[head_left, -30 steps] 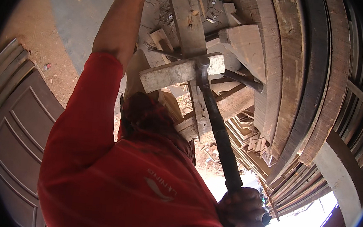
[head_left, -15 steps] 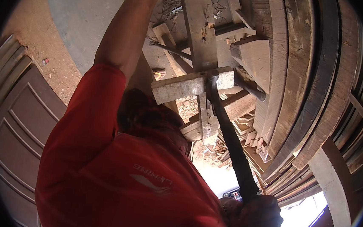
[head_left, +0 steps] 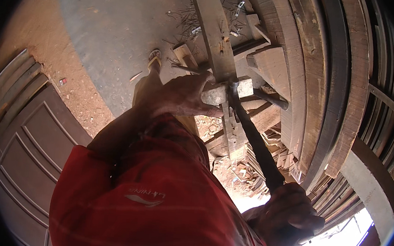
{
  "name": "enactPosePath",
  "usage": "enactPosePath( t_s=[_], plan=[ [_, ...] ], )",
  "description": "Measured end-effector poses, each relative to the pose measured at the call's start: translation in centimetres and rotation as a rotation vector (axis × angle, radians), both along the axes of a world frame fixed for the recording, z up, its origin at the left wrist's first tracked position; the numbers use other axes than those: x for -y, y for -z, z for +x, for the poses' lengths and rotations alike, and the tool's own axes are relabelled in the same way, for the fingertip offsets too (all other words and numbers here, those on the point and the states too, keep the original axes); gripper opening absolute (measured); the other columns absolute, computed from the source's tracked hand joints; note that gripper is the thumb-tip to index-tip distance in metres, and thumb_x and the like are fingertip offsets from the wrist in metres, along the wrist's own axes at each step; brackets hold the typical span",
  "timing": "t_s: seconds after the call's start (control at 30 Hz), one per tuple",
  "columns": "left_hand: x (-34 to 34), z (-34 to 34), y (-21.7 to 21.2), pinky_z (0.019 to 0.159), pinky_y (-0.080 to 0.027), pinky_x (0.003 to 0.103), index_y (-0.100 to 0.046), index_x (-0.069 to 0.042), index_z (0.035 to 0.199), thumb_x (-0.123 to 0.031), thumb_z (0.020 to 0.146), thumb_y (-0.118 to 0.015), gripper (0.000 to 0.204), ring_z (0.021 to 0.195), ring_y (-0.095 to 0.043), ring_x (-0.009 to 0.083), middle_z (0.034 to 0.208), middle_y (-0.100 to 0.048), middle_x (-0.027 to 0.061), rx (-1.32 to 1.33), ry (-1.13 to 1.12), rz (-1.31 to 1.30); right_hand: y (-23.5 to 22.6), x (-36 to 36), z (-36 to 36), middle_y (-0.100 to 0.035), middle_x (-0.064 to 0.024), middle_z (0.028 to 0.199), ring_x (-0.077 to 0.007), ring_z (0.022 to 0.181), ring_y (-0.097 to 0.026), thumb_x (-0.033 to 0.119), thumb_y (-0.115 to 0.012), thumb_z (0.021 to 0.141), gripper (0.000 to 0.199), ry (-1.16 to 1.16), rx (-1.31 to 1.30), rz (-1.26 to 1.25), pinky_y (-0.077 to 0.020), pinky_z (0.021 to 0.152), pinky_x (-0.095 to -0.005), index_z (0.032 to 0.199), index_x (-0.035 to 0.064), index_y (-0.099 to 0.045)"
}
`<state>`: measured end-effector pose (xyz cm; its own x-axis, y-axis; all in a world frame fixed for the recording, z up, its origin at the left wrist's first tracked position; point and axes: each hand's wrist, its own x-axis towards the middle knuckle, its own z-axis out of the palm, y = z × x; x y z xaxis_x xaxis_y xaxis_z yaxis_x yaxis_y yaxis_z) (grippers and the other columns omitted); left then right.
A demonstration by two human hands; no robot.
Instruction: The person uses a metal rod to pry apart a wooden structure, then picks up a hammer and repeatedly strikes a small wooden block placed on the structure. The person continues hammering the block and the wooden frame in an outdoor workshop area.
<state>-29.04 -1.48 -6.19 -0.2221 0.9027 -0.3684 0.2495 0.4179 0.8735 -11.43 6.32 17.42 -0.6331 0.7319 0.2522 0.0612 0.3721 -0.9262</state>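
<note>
My right hand [head_left: 289, 218] is closed round the dark handle of a hammer [head_left: 256, 146]. The hammer's head lies against a short, pale wooden block [head_left: 215, 96], which sits crosswise over a long upright plank [head_left: 213, 32]. With its fingers on one side and thumb on the other, my left hand [head_left: 185, 94] grips the block's left end. My palm hides that end. Below the block, the plank's narrower, notched end [head_left: 234, 130] shows.
Thick boards [head_left: 298, 75] stand stacked along the right. A dark metal bar [head_left: 270, 99] sticks out beside the block. Scrap wood [head_left: 248, 173] and bent nails [head_left: 186, 20] litter the ground. A panelled brown door [head_left: 32, 156] leans at left; my sandalled foot [head_left: 155, 59] is beyond my left hand.
My left arm, earlier stretched forward past the block, has drawn back, and its hand now grips the block's left end. The hammer head stays at the block, still held by my right hand.
</note>
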Motion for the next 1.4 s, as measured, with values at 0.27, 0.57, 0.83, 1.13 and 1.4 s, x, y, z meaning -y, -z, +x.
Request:
enactPosePath(
  t_s=[0.27,0.57,0.83,1.13,1.4],
  plan=[
    [-0.9,2.1,1.1,0.086,-0.055,0.048,-0.049,0.006,0.129,-0.035,0.079,-0.076,0.071,0.097,-0.068,0.0434,0.106,-0.067,0.0289,-0.143,0.169,-0.109,0.1,0.8,1.3,-0.057,-0.0068,0.056,-0.0225,0.048,-0.061,0.031,-0.056,0.101,0.039,-0.172,-0.164,0.115,-0.055,0.048,-0.0402,0.078,0.0004,-0.058],
    [-1.9,2.6,-1.6,0.084,-0.056,0.047,-0.055,0.01,0.121,-0.032,0.077,-0.074,0.064,0.093,-0.069,0.0408,0.102,-0.068,0.0296,-0.17,0.193,-0.162,-3.5,-2.9,-0.5,-0.046,-0.0052,0.055,-0.0164,0.043,-0.041,0.035,-0.054,0.103,0.04,-0.115,-0.214,-0.242,-0.0345,0.044,-0.0328,0.085,-0.0012,-0.052],
    [-1.1,3.8,-3.6,0.08,-0.056,0.048,-0.054,0.012,0.114,-0.036,0.077,-0.076,0.065,0.09,-0.069,0.0432,0.093,-0.068,0.0305,-0.224,0.168,-0.106,-4.8,1.2,1.8,-0.054,-0.0104,0.061,-0.0168,0.048,-0.048,0.034,-0.054,0.104,0.044,-0.088,-0.242,-0.085,-0.0385,0.047,-0.0303,0.084,-0.005,-0.055],
    [0.5,1.5,-6.2,0.083,-0.054,0.048,-0.055,0.011,0.114,-0.037,0.078,-0.075,0.063,0.093,-0.068,0.0442,0.101,-0.066,0.0334,-0.194,0.13,-0.091,-6.8,0.4,-2.6,-0.057,-0.0094,0.059,-0.0127,0.045,-0.047,0.021,-0.05,0.103,0.032,-0.16,-0.126,-0.028,-0.0371,0.045,-0.0277,0.085,-0.0034,-0.058],
    [0.7,1.9,-7.2,0.089,-0.053,0.047,-0.053,0.009,0.123,-0.037,0.077,-0.076,0.069,0.102,-0.067,0.0431,0.107,-0.067,0.0308,-0.162,0.17,-0.206,-6.7,-0.1,-6.2,-0.053,-0.0072,0.058,-0.0069,0.041,-0.039,0.024,-0.047,0.104,0.038,-0.153,-0.031,0.126,-0.0274,0.039,-0.0222,0.078,-0.0027,-0.056]
  ],
)
